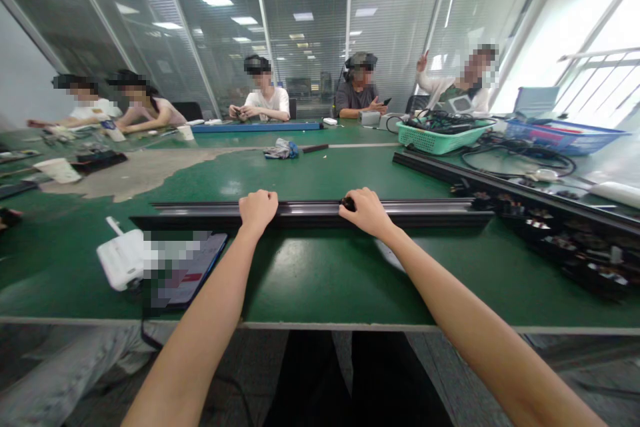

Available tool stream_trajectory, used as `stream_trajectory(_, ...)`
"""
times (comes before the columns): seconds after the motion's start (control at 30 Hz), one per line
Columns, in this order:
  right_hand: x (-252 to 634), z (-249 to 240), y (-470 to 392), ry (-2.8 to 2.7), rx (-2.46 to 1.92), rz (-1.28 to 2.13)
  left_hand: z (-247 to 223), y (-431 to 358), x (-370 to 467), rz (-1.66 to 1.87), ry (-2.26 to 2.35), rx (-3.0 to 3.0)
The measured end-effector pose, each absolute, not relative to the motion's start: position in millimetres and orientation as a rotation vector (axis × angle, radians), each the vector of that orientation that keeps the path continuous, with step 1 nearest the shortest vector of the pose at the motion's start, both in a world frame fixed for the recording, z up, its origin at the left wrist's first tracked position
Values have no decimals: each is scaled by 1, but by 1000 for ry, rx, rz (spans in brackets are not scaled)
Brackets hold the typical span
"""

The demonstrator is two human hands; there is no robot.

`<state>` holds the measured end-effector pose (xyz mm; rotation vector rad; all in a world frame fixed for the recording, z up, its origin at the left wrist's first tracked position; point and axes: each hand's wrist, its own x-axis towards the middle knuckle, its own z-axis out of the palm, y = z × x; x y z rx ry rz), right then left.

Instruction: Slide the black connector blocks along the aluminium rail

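A long black metal rail (310,209) with a shiny grey channel lies crosswise on the green table before me. My left hand (259,211) is closed over the rail left of its middle, fingers curled down the far side. Further right, my right hand (367,211) is closed on a small dark piece (347,203) at the rail's channel. Only part of that piece shows between thumb and fingers, so its kind is unclear.
Left of my left forearm lie a white device (120,260) and a phone or tablet (213,260). Long black strips (450,172) and dark bins of small parts (575,247) line the right. Behind are a green basket (430,140) of cables, a crumpled cloth (281,149) and several seated people.
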<state>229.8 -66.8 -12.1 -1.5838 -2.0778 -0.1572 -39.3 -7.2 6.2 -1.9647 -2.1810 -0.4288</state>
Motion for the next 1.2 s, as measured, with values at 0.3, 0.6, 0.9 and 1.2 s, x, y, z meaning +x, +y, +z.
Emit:
stream_trajectory(0.3, 235, -11, -69, -2032, -1608, -159, 4, -6, -40, -454, -2163, -1965)
stream_trajectory(0.6, 240, -8, -69, -2044, -1618, -127, 5, -6, -40, -447, -2173, -1970)
stream_trajectory(0.9, 244, -7, -68, -2047, -1589, -109, 4, -5, -39, -441, -2165, -1972)
stream_trajectory(1.2, 256, -6, -64, -2111, -1554, -64, 3, -4, -40, -449, -2154, -1971)
